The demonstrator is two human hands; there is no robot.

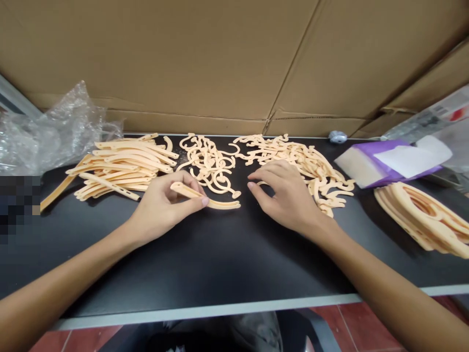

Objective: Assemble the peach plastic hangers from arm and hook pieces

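My left hand is closed in a pinch on a curved peach plastic bar that lies low over the black table. My right hand rests palm down, fingers spread, on the near edge of a heap of small peach hook pieces. Another tangle of hooks lies between my two hands, just beyond them. A pile of long curved bars sits to the left of my left hand.
A stack of peach hanger-shaped frames lies at the right edge. A purple and white packet is behind it. Crumpled clear plastic sits far left. Cardboard boxes wall the back. A small metal roller lies by the boxes.
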